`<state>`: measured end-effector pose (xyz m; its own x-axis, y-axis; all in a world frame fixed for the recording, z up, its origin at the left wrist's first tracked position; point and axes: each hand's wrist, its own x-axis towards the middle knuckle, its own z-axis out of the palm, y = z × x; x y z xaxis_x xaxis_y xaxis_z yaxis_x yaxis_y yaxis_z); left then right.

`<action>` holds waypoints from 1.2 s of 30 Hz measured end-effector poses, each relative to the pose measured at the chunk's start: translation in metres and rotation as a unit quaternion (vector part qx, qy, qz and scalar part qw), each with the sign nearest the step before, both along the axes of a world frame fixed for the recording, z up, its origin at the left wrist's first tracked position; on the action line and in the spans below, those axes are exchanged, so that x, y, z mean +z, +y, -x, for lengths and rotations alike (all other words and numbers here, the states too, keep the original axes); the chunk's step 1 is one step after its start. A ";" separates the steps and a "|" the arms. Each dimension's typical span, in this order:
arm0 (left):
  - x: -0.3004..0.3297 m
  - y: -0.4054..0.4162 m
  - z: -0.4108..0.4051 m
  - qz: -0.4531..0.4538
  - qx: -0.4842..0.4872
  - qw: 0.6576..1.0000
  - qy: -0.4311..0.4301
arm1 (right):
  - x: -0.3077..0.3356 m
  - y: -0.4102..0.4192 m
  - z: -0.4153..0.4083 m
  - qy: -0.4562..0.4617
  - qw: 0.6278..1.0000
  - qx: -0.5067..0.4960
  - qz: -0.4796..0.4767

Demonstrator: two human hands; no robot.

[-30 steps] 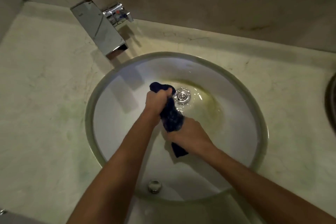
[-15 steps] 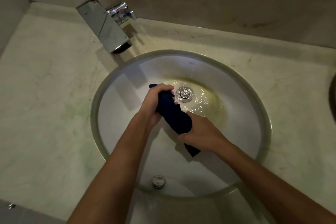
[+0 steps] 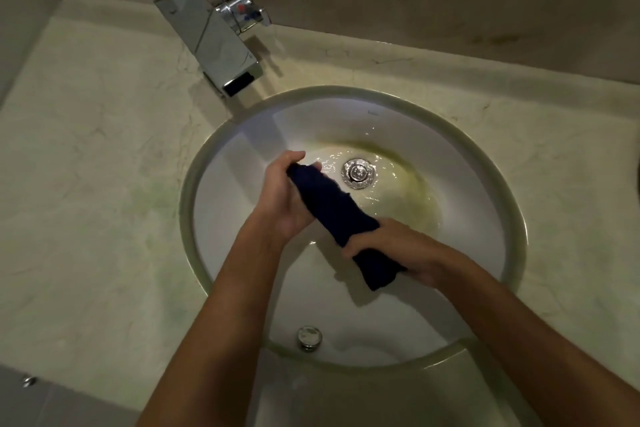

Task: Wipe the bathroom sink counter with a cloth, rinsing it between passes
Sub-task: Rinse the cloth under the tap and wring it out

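Observation:
A dark blue cloth, twisted into a thick roll, hangs over the round white sink basin. My left hand grips its upper end, just left of the drain. My right hand grips its lower end, and a short tail of cloth sticks out below the fingers. Water lies rippling around the drain. The pale marble counter surrounds the basin.
A chrome faucet with a lever handle stands at the back left, its spout over the basin rim; no stream shows. An overflow cap sits in the near basin wall. A wall runs along the back.
Both hands have drawn apart along the cloth, so more of the twisted roll shows between them. My left hand has turned palm-up. The view has shifted slightly.

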<state>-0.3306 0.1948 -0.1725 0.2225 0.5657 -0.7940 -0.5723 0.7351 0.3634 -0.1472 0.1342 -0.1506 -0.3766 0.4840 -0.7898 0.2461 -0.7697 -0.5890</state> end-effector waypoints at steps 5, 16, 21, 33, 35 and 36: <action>0.009 -0.014 0.022 -0.194 -0.038 0.972 -0.125 | -0.004 0.003 -0.018 0.369 0.900 -0.105 0.206; 0.032 -0.024 -0.026 -0.293 0.061 0.901 -0.315 | 0.011 -0.023 0.023 0.655 0.689 -0.126 0.284; 0.044 -0.012 -0.022 -0.255 0.020 0.949 -0.184 | 0.024 -0.027 0.008 0.579 0.774 -0.112 0.230; 0.000 0.023 -0.054 -0.132 -0.298 0.810 0.487 | -0.002 0.010 0.037 -0.385 0.856 0.237 -0.251; 0.000 0.026 -0.055 -0.143 -0.310 0.793 0.505 | 0.000 0.012 0.039 -0.401 0.845 0.237 -0.263; 0.001 0.028 -0.056 -0.149 -0.310 0.789 0.510 | 0.002 0.012 0.041 -0.404 0.846 0.225 -0.266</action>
